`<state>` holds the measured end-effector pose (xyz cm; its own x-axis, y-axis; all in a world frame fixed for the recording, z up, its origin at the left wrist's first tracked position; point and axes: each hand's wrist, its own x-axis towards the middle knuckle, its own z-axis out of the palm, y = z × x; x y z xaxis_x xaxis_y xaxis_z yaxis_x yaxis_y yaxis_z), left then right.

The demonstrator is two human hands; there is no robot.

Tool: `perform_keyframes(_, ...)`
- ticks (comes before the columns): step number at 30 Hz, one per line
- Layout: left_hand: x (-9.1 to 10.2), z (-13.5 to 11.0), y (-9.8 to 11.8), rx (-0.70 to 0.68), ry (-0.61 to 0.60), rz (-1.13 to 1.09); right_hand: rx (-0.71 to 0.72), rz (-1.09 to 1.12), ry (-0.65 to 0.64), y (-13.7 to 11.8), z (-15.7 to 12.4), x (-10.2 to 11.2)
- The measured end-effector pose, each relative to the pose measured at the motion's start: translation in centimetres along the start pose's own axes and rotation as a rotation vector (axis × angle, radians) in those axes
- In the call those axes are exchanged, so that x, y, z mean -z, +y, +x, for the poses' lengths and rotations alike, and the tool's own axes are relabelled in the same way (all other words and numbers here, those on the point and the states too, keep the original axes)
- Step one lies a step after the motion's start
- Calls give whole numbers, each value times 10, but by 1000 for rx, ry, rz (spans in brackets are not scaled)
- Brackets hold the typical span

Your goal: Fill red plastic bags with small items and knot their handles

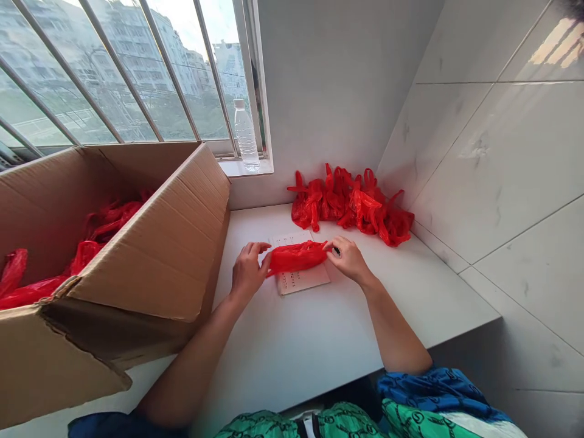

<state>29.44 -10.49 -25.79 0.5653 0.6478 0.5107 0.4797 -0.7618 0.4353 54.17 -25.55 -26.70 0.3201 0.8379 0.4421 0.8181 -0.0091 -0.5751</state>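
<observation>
A red plastic bag [298, 257], folded into a narrow strip, stretches between my two hands above a white booklet [305, 281]. My left hand [249, 269] has its thumb and fingers curled at the bag's left end. At the other end, my right hand [349, 258] pinches the bag between thumb and fingertips. Something small and dark shows by the right fingers, too small to name. Rows of small print are visible on the booklet, which the bag partly covers.
Behind my hands, a heap of red plastic bags [351, 204] lies against the wall. On the left stands an open cardboard box [159, 243] with more red bags [86, 252] inside. A clear water bottle [246, 137] stands on the windowsill. The white table [314, 340] ends at a tiled wall.
</observation>
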Motion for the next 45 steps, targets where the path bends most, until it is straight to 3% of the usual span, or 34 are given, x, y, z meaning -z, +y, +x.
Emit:
perform_keyframes(6, -15, -7, 23, -299, -152, 66, 131, -47, -29, -29, -5, -21)
perform_keyframes(14, -28, -10, 20, -275, -49, -8, 188, -144, -65, -25, -7, -39)
perform_keyframes(17, -27, -8, 12, -193, -16, -108, 174, -111, -51, -21, -5, -33)
perform_keyframes(22, -26, 6, -18, 267, 187, -503, -30, 9, 194, -1, 0, -4)
perform_keyframes(24, -24, 8, -21, 307, 245, -569, -90, 113, 240, 0, -2, 3)
perform_keyframes(26, -20, 6, -12, 211, 207, -571, -88, 221, 212, -5, -4, 4)
perform_keyframes(29, -10, -1, 12, -34, 13, -472, -46, 260, 123, -19, -8, -2)
perform_keyframes(31, -1, -4, 27, -147, -53, -346, -51, 265, 113, -25, -8, -3)
perform_keyframes(33, 10, -4, 37, -183, -23, -259, -68, 321, 199, -27, -8, 0)
perform_keyframes(35, 22, -4, 43, -204, 19, -267, -60, 393, 399, -31, -8, 10)
perform_keyframes(38, 37, -4, 51, -277, -2, -320, 63, 378, 743, -50, -13, 30)
perform_keyframes(39, 40, -5, 54, -308, -20, -328, 140, 339, 792, -60, -15, 35)
perform_keyframes(40, 43, -5, 57, -336, -39, -330, 226, 293, 764, -71, -17, 39)
perform_keyframes(41, 45, -6, 60, -360, -58, -333, 308, 242, 655, -81, -19, 41)
perform_keyframes(43, 46, -8, 64, -402, -91, -358, 391, 135, 269, -98, -18, 38)
perform_keyframes(45, 47, -10, 63, -421, -121, -398, 320, -13, -137, -104, -14, 27)
